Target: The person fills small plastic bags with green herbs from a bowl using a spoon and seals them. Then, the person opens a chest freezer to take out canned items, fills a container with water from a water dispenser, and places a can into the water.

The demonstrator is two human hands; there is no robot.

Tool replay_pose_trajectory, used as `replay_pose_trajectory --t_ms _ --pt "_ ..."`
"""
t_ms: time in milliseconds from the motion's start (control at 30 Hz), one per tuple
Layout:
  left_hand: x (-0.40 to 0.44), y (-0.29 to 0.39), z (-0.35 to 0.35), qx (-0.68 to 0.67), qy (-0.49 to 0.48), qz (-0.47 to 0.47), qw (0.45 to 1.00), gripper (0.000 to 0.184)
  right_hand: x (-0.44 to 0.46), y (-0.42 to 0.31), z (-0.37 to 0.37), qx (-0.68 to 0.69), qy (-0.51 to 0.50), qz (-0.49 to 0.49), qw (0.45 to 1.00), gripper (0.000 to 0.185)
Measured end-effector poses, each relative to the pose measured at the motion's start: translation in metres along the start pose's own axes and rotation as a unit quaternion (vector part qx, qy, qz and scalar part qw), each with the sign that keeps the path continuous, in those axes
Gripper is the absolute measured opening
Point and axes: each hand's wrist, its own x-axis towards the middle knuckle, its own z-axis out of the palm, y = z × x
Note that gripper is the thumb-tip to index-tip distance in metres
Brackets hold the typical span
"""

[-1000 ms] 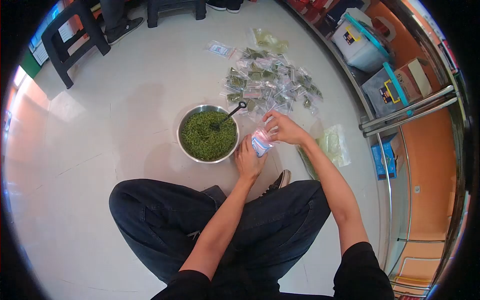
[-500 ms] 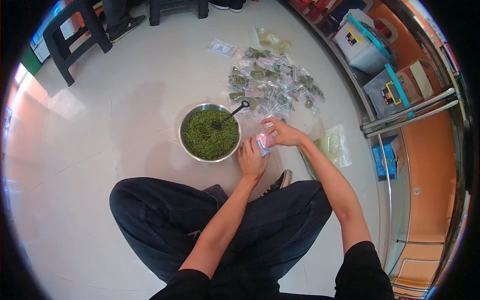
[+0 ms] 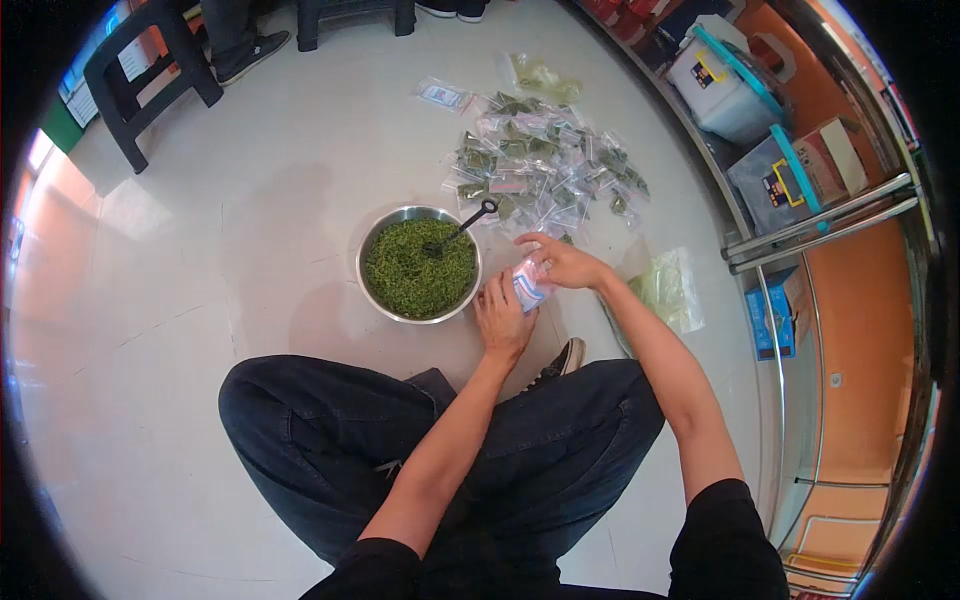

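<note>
Between my hands is a clear plastic packet (image 3: 529, 290) with pink and blue-white markings, looking like a bundle of small zip bags. My left hand (image 3: 505, 318) grips its left and lower side. My right hand (image 3: 566, 266) pinches its upper right part, the index finger stretched past the top edge; the thumb is partly hidden. Just left of them stands a steel bowl (image 3: 361, 275) filled with chopped green leaves (image 3: 415, 275). A black-handled scoop or spoon (image 3: 467, 224) sticks out of the leaves, leaning on the rim.
Beyond my hands lies a heap of small clear bags (image 3: 545, 165), many holding green leaves. Larger plastic bags (image 3: 672, 290) lie to the right and a pale green one (image 3: 543, 80) at the back. Shelving with lidded boxes (image 3: 725, 85) lines the right; a black stool (image 3: 150, 85) stands far left.
The packet has turned a little and shows more of its striped face. My right hand has shifted slightly up and left; the bowl and bag heap stay put.
</note>
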Motion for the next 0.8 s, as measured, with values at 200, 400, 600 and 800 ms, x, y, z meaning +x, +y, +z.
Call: replay_pose_trajectory --t_ms 200,400,600,800 --pt "0.001 0.001 -0.001 -0.011 -0.030 -0.009 0.999 0.088 -0.020 0.003 -0.017 0.086 0.033 0.058 0.994 0.022" --pt "0.002 0.003 -0.001 -0.004 -0.064 -0.023 0.998 0.089 -0.026 0.005 -0.028 0.068 0.054 0.131 0.988 0.023" --pt "0.004 0.005 -0.006 -0.006 -0.111 -0.054 0.992 0.090 -0.041 -0.004 -0.050 0.015 0.135 0.132 0.982 0.023" --pt "0.007 0.000 0.002 0.033 -0.133 -0.081 0.987 0.099 -0.067 -0.016 -0.072 0.081 0.248 0.129 0.957 0.021"
